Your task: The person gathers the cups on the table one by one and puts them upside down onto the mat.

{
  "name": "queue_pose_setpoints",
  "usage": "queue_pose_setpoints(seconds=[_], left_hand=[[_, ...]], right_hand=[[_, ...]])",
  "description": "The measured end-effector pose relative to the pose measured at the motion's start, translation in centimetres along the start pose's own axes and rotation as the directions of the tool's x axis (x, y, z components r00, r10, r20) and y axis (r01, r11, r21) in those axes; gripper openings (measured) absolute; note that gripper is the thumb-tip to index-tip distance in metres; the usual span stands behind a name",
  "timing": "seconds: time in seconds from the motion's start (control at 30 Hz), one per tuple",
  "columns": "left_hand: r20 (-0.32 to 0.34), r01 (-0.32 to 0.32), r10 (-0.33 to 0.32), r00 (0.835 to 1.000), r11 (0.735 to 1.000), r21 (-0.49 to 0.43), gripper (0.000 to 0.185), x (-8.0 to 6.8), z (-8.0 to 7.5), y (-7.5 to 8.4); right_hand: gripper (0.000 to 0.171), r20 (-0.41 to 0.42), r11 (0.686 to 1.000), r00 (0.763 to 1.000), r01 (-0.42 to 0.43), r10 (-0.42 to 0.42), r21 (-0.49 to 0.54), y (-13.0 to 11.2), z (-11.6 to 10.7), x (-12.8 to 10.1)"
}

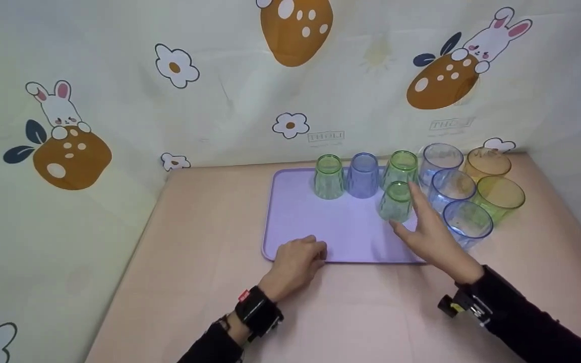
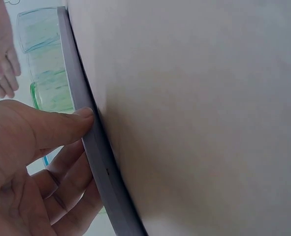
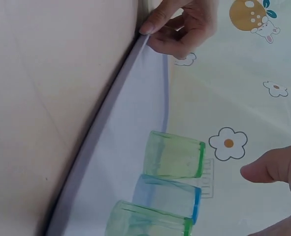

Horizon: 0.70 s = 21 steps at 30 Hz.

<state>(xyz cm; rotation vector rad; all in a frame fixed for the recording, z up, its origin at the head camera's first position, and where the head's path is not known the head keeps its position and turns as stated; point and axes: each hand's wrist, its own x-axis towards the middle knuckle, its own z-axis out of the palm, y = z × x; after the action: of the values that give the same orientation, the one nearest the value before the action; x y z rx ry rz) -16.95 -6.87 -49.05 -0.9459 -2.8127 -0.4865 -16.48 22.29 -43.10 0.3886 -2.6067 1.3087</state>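
My left hand [image 1: 298, 259] pinches the near edge of a purple tray [image 1: 351, 242]; in the left wrist view the thumb [image 2: 61, 125] lies on the rim's outer side, with fingers behind it. My right hand [image 1: 434, 237] is held with thumb and fingers spread beside a green glass [image 1: 395, 202] on the tray's right part. Behind it, a green glass [image 1: 329, 177], a blue glass [image 1: 362, 175] and another green glass [image 1: 402, 166] stand in a row along the back. These tray glasses taper upward, bases up.
Right of the tray several wider-topped glasses stand rim up: blue glasses [image 1: 468, 220], an orange glass [image 1: 488, 162] and a yellow-green glass [image 1: 500, 194]. A patterned sheet [image 1: 230, 116] hangs behind the pinkish table [image 1: 194, 237].
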Motion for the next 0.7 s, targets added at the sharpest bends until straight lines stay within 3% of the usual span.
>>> queue_pose_setpoints(seconds=[0.17, 0.3, 0.7], left_hand=[[-0.004, -0.002, 0.002, 1.000, 1.000, -0.007, 0.011, 0.0, 0.1, -0.1], [-0.007, 0.001, -0.001, 1.000, 1.000, -0.013, 0.010, 0.0, 0.0, 0.0], [-0.017, -0.005, 0.005, 1.000, 1.000, 0.005, 0.011, 0.0, 0.0, 0.0]], right_hand=[[0.073, -0.032, 0.989, 0.996, 0.086, -0.082, 0.119, -0.6, -1.7, -0.1], [0.065, -0.072, 0.981, 0.993, 0.106, -0.095, 0.165, -0.9, -3.4, -0.3], [0.065, -0.147, 0.998, 0.987, 0.063, -0.058, 0.024, 1.6, -8.7, -1.1]])
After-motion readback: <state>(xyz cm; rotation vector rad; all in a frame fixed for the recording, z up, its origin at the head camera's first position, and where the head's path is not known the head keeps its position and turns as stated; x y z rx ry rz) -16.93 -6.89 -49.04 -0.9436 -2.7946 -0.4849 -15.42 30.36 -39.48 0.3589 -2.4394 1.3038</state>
